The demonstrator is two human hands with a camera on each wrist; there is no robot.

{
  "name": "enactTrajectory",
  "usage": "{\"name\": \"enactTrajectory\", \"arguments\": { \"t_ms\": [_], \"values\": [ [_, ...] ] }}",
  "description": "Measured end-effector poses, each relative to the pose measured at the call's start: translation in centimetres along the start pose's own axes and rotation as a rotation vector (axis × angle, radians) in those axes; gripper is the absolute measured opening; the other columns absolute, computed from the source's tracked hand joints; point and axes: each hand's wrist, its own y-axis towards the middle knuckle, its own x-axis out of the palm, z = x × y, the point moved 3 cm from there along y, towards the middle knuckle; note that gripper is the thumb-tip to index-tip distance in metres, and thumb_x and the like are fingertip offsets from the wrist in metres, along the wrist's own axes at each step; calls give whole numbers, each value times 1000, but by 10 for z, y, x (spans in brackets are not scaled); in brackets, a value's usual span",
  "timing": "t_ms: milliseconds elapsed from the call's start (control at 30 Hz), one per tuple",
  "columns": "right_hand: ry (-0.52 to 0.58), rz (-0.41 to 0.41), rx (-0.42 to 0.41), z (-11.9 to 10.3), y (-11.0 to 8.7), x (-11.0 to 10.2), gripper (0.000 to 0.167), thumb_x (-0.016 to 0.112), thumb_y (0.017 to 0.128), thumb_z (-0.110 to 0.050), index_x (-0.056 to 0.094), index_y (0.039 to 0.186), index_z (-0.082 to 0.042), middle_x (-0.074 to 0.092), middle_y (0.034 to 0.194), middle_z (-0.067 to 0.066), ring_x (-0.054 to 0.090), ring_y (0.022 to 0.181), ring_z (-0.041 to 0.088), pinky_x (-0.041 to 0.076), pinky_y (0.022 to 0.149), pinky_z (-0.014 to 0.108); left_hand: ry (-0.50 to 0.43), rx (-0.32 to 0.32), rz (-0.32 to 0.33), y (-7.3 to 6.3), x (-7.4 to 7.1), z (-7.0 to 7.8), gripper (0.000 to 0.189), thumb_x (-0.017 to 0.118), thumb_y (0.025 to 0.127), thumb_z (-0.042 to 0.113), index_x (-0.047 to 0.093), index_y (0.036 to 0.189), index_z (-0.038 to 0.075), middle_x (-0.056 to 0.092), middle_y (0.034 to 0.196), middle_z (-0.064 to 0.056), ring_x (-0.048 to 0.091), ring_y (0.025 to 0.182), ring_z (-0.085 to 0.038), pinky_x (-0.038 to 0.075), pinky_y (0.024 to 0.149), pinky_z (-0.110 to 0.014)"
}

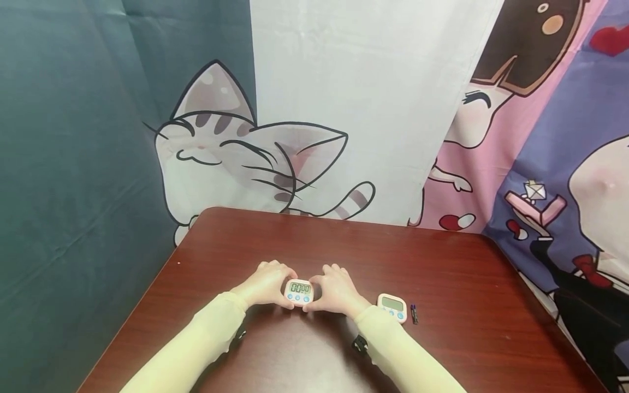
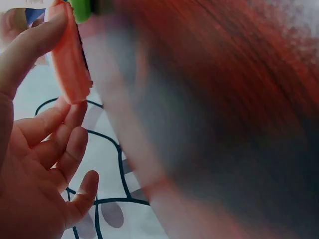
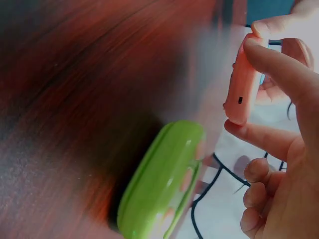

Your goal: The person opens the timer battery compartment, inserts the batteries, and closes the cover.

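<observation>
A small digital timer [image 1: 299, 293] with a pale pink case, blue buttons and a display of zeros is held between both hands, its face tilted up. My left hand [image 1: 267, 284] pinches its left side; in the left wrist view the thumb lies on the pinkish-orange edge [image 2: 72, 59] with fingertips at the opposite end. On the other side my right hand [image 1: 339, 290] grips it between thumb and index finger, while its remaining fingers curl loosely in the right wrist view. A second timer [image 1: 392, 305] with a blank display lies beside the right forearm, showing a green case [image 3: 159, 184].
A short dark pen-like object [image 1: 414, 314] lies to the right of the second timer. Both lie on a reddish-brown wooden table [image 1: 314, 240]. Behind the table hangs a cloth [image 1: 344, 82] printed with cartoon figures; a dark green curtain [image 1: 73, 164] hangs at the left.
</observation>
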Motion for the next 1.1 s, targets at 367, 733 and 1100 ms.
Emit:
{"name": "enactTrajectory", "arguments": {
  "t_ms": [367, 733, 1100],
  "values": [
    [-11, -87, 43, 2, 7, 8, 55, 79, 59, -60, 73, 98, -22, 46, 79, -4, 40, 78, 18, 34, 71, 35, 18, -26, -63, 11, 7, -2, 53, 88, 54, 44, 67, 95, 17, 62, 85, 8, 49, 84, -14, 37, 77, -41],
    [-32, -138, 72, 2, 12, 12, 49, 78, 60, -61, 71, 91, -23, 45, 76, -6, 40, 78, 17, 34, 73, 35, 44, -33, -100, 16, 11, -6, 55, 88, 52, 46, 67, 94, 17, 61, 83, 8, 51, 83, -14, 37, 76, -43],
    [-32, -145, 66, 2, 14, 16, 50, 77, 61, -62, 69, 91, -23, 46, 75, -7, 43, 79, 17, 35, 73, 36, -82, -69, -147, 15, 17, -14, 55, 89, 56, 38, 63, 97, 14, 62, 85, 8, 57, 83, -13, 39, 78, -42]
  ]
}}
